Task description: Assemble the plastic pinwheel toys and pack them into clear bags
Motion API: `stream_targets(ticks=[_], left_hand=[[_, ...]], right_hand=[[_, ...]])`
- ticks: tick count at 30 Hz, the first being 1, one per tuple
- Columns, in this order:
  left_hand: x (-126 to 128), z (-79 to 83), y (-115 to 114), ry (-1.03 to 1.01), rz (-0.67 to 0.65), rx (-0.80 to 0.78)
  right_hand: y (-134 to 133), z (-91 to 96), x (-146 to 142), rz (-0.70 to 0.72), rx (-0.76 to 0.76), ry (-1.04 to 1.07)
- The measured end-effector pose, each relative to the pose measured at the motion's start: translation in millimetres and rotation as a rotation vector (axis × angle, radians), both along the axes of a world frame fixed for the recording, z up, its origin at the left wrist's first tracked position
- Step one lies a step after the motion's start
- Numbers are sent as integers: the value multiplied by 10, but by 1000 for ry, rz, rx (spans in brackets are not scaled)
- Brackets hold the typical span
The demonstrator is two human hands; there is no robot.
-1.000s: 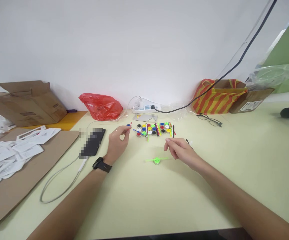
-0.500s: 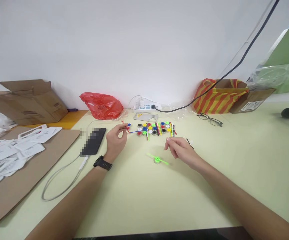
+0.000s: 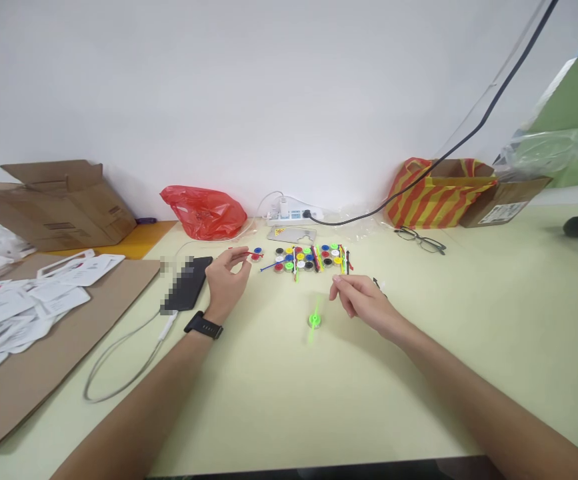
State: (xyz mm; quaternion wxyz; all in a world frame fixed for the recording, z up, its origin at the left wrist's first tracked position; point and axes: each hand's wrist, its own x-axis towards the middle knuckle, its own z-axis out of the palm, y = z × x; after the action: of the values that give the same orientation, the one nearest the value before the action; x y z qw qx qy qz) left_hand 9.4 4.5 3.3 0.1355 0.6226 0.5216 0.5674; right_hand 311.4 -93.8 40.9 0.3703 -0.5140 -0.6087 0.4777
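Fingers of the left hand (image 3: 225,283), left of the frame's centre, are bent, with a red stick (image 3: 251,253) at their tips; whether they pinch it or only touch it, I cannot tell. Just beside them lie a blue disc (image 3: 257,251) and a red disc (image 3: 255,258). Right of centre, the right hand (image 3: 361,299) has curled fingers, thumb near forefinger; whether they are closed on anything I cannot tell. Near them, at the middle of the frame, a bright green spinner (image 3: 315,321) sits on the worktop (image 3: 289,400), its blade blurred. Above it, between the two hands, coloured discs (image 3: 301,257) stand in rows with thin coloured sticks (image 3: 317,259) lying across them. A dark stick (image 3: 379,285) shows behind the right hand. A black watch (image 3: 203,325) circles the left wrist, near a phone (image 3: 196,283). Eyeglasses (image 3: 420,241) lie right of centre, farther back.
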Motion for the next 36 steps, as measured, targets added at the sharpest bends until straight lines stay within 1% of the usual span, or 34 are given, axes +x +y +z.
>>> stream_targets(ticks=[3,6,9,11,14,17,21,23,26,31,36], left_hand=[[-25,-10,21,-8,-3,-30],[-61,-16,48,8,64,-46],[-105,-14,69,153,168,-79],[-128,-15,75,271,192,-115],[-146,-33,78,351,173,-175],[-151,-63,91,368,171,-189],[-141,-88,112,385,163,-193],[-128,-88,109,412,165,-202],[-114,-81,91,445,172,-200],[-137,-94,93,435,160,-199],[-155,-126,143,379,100,-156]], right_hand=[[-3,-5,3,10,10,-4],[0,-20,8,14,17,-3],[4,-26,11,13,23,-9],[7,-27,14,13,28,-17],[13,-44,17,24,47,-48],[10,-89,12,71,127,-108],[-40,-145,-28,225,235,-216],[-80,-149,-64,303,262,-283],[-133,-131,-121,377,327,-390],[-142,-92,-121,383,395,-601],[-96,-28,36,332,397,-759]])
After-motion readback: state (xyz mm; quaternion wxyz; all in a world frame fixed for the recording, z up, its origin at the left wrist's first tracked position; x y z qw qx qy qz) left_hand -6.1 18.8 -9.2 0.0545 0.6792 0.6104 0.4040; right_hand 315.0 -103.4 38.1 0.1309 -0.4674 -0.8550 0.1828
